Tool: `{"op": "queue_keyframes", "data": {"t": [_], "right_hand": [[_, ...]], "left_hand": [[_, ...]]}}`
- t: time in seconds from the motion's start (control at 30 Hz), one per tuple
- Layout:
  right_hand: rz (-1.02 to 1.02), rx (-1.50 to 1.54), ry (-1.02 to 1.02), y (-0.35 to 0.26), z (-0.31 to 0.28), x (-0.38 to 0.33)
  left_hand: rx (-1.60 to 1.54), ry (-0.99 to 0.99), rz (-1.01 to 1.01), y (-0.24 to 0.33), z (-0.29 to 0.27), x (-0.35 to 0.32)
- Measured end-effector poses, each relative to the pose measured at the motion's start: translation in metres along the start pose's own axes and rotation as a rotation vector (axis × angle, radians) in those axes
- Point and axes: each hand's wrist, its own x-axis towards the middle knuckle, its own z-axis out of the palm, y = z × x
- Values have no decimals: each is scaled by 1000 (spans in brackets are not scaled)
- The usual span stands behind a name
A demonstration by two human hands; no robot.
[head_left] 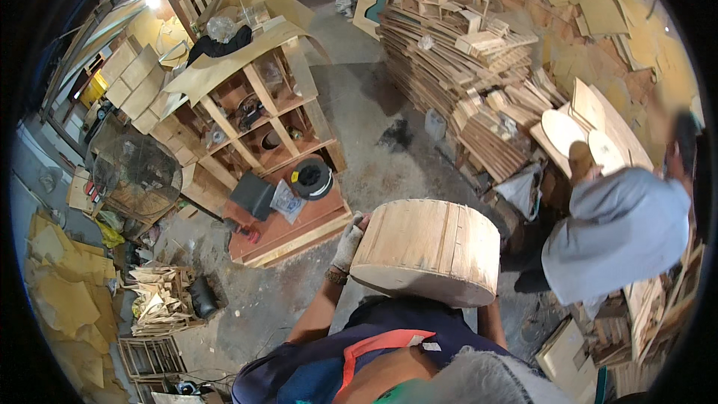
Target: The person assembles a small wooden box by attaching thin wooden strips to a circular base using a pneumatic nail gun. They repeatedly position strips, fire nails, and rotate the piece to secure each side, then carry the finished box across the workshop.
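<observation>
A large round wooden drum [426, 243], built of pale slats with a flat end, is held up in front of my torso. My left hand [348, 245], in a light work glove, is wrapped on the drum's left edge; a beaded bracelet circles that wrist. The right forearm [490, 322] rises to the drum's lower right side, and the drum hides the hand itself. Ahead on the left stands a wooden shelf unit [262, 135] with open compartments. On its red-brown base lie a black spool [312, 178], a dark grey box [252, 194] and a clear plastic bag [287, 200].
A co-worker in a grey shirt [617, 232] bends over round wooden pieces [562, 131] at the right. Beyond stands a tall stack of boards [441, 67]. A caged fan [137, 174] and scrap wood [161, 295] are on the left. Grey concrete floor [351, 112] runs between.
</observation>
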Motion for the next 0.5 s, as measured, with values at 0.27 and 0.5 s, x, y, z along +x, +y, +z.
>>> {"op": "queue_keyframes", "data": {"t": [0.27, 0.5], "right_hand": [[8, -79, -182, -76, 57, 251], [35, -302, -199, -113, 167, 445]], "left_hand": [[-247, 288, -67, -30, -39, 128], [-540, 413, 12, -57, -102, 253]]}}
